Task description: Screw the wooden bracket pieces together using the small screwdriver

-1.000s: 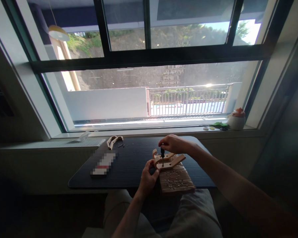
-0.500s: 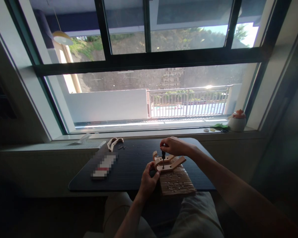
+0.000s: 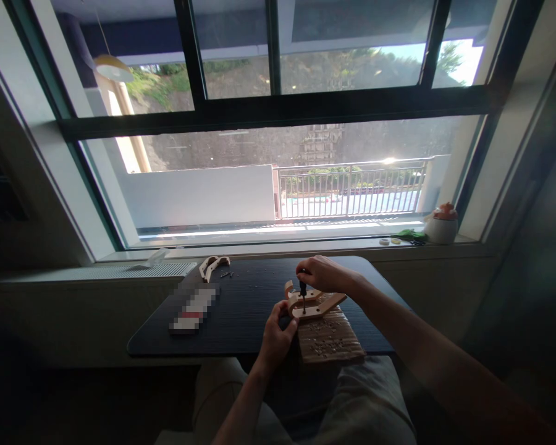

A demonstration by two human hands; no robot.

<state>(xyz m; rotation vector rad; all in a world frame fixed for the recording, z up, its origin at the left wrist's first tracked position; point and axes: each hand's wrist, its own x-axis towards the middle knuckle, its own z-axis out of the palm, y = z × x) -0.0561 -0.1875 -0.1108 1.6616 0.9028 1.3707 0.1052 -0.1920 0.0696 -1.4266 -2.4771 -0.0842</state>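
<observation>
My right hand (image 3: 322,273) is closed round the handle of a dark screwdriver (image 3: 303,289), which stands upright. Its tip meets the nearer pale wooden hook (image 3: 315,311), at a hole or screw too small to make out. A second wooden hook (image 3: 309,295) lies just behind. Both rest on a brown ridged block (image 3: 331,340) with a pitted top. My left hand (image 3: 279,327) grips the curved left end of the nearer hook, thumb in front and fingers behind.
Two loose wooden hooks (image 3: 213,267) and several screws (image 3: 228,274) lie at the back left of the dark table (image 3: 245,334). A blurred-out item (image 3: 194,310) is in front of them. A white pot (image 3: 442,228) stands on the windowsill at right.
My right hand and the screwdriver stay over the same spot on the nearer hook, with only a very slight shift. The whole view has moved a little; the left hand keeps its hold.
</observation>
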